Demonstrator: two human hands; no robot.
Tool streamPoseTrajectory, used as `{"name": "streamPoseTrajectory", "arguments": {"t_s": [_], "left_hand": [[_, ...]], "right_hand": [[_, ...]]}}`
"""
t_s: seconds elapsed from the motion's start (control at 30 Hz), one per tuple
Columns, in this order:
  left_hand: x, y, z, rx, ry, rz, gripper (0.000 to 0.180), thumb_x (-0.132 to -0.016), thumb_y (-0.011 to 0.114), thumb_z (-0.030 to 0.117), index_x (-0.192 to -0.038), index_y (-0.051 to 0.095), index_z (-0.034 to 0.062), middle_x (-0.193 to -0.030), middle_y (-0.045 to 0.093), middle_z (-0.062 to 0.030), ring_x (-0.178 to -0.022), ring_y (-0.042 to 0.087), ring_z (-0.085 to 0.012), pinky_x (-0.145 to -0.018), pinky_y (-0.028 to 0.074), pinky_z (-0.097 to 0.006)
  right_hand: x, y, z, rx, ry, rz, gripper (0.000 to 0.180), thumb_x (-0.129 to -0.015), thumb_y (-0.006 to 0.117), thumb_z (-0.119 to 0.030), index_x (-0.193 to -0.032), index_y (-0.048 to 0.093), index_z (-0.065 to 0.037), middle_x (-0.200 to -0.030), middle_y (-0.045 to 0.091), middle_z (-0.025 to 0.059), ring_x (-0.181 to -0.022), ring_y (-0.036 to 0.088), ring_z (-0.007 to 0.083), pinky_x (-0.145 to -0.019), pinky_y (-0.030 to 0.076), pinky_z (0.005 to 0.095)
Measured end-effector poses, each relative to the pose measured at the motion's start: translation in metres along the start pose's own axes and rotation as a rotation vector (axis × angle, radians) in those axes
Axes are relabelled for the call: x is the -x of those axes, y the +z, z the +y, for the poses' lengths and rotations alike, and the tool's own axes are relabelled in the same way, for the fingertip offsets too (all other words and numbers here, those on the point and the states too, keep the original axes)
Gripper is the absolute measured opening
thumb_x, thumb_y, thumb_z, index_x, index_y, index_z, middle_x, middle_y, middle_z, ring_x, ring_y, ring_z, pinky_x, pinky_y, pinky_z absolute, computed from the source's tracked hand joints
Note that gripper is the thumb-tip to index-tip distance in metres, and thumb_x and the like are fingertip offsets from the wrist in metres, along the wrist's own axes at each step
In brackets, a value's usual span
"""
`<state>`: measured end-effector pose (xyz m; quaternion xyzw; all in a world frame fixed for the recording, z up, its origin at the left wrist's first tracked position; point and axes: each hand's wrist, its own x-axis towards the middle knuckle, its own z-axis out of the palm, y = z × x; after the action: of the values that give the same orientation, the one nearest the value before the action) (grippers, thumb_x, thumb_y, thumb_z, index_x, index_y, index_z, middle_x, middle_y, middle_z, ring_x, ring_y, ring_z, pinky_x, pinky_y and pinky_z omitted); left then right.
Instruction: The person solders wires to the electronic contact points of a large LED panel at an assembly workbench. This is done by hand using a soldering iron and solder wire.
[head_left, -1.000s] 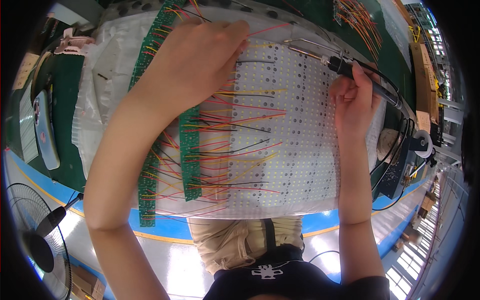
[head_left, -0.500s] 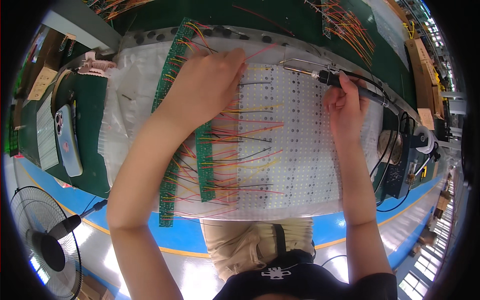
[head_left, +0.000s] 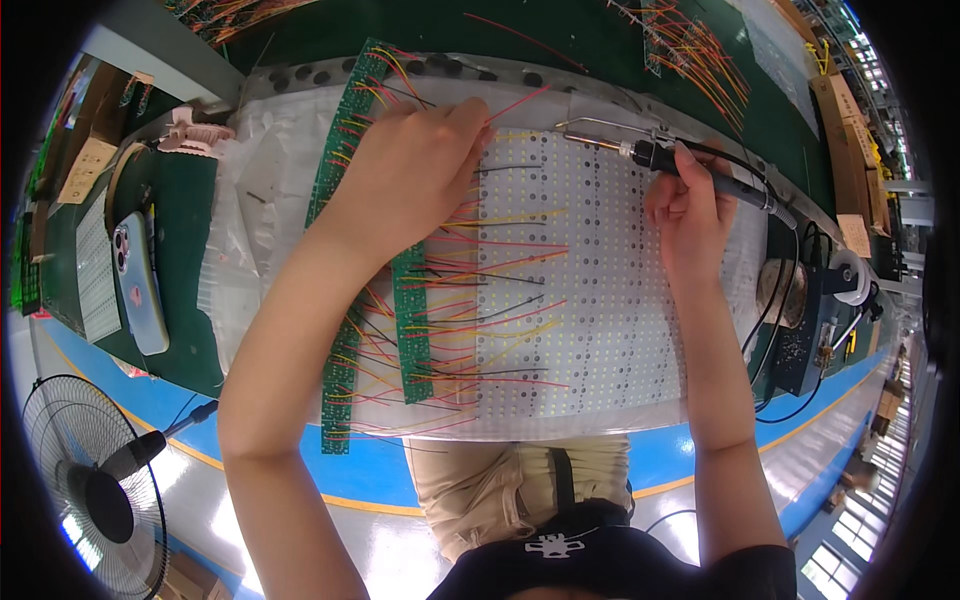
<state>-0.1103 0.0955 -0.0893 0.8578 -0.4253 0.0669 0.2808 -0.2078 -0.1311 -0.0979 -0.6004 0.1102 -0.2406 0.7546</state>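
Note:
My left hand (head_left: 422, 165) is closed in a pinch at the far end of the shorter green circuit board strip (head_left: 411, 335). A red wire (head_left: 520, 104) sticks out from between its fingertips, which are partly hidden. Beneath the forearm, a longer green circuit board strip (head_left: 336, 400) runs from far to near. Red, yellow and black wires (head_left: 500, 318) fan rightward from the strips over a white dotted panel (head_left: 610, 320). My right hand (head_left: 692, 212) is wrapped round a soldering iron (head_left: 655, 157). The iron's tip and a thin metal guide tube (head_left: 605, 124) point left above the panel's far edge.
At right stand a soldering station (head_left: 800, 345) and a white solder spool (head_left: 850, 278), with cables looping to the iron. A phone (head_left: 138, 285) lies at left, near a pink clip-like object (head_left: 195, 133). Another wired board (head_left: 655, 40) lies far right; a fan (head_left: 95, 490) stands lower left.
Both hands keep nearly the same place and hold. The red wire's free end has shifted very slightly, and the whole view has moved a little.

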Motion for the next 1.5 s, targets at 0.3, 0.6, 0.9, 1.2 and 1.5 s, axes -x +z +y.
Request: {"name": "streamPoseTrajectory", "arguments": {"t_s": [0.3, 0.6, 0.9, 1.2, 1.5], "left_hand": [[0.0003, 0.0013, -0.0002, -0.018, 0.007, 0.002, 0.005, -0.082, 0.05, 0.004, -0.08, 0.046, 0.0009, -0.064, 0.053, -0.0182, -0.062, 0.051, -0.0364, -0.06, 0.039, -0.041], [0.0001, 0.0015, -0.0013, -0.012, 0.025, 0.009, 0.006, -0.083, 0.05, 0.005, -0.08, 0.046, 0.0011, -0.064, 0.053, -0.0179, -0.062, 0.052, -0.0364, -0.06, 0.04, -0.041], [0.0, 0.0024, -0.0007, 0.008, 0.039, 0.027, 0.006, -0.083, 0.05, 0.005, -0.08, 0.047, 0.0012, -0.064, 0.054, -0.0179, -0.063, 0.052, -0.0365, -0.06, 0.04, -0.041], [-0.0002, 0.0026, -0.001, -0.005, 0.024, 0.018, 0.006, -0.083, 0.05, 0.006, -0.08, 0.047, 0.0014, -0.065, 0.054, -0.0184, -0.063, 0.052, -0.0369, -0.059, 0.04, -0.042], [-0.0003, 0.0015, -0.0006, 0.009, 0.047, 0.037, 0.006, -0.082, 0.051, 0.005, -0.08, 0.047, 0.0016, -0.063, 0.052, -0.0187, -0.062, 0.052, -0.0368, -0.057, 0.04, -0.043]], "right_hand": [[-0.0003, -0.0002, -0.0002, 0.011, -0.001, -0.029, 0.014, -0.084, 0.058, -0.011, -0.081, 0.045, -0.005, -0.049, 0.043, 0.0043, -0.037, 0.038, 0.0112, -0.037, 0.03, 0.0242], [-0.0005, -0.0004, 0.0007, 0.015, 0.002, -0.031, 0.014, -0.084, 0.058, -0.01, -0.081, 0.044, -0.005, -0.049, 0.043, 0.0041, -0.037, 0.038, 0.011, -0.037, 0.031, 0.0242], [-0.0007, -0.0008, 0.0014, 0.013, -0.001, -0.023, 0.014, -0.084, 0.057, -0.009, -0.081, 0.045, -0.005, -0.05, 0.043, 0.0038, -0.037, 0.038, 0.0106, -0.037, 0.031, 0.0241], [-0.0003, -0.0003, 0.0019, 0.006, -0.011, -0.007, 0.014, -0.084, 0.058, -0.011, -0.081, 0.045, -0.005, -0.048, 0.042, 0.0041, -0.037, 0.038, 0.0115, -0.037, 0.031, 0.0244], [-0.0001, 0.0008, 0.0002, 0.008, 0.005, 0.015, 0.014, -0.083, 0.058, -0.013, -0.081, 0.046, -0.006, -0.048, 0.042, 0.0039, -0.038, 0.038, 0.0115, -0.037, 0.031, 0.0247]]}}
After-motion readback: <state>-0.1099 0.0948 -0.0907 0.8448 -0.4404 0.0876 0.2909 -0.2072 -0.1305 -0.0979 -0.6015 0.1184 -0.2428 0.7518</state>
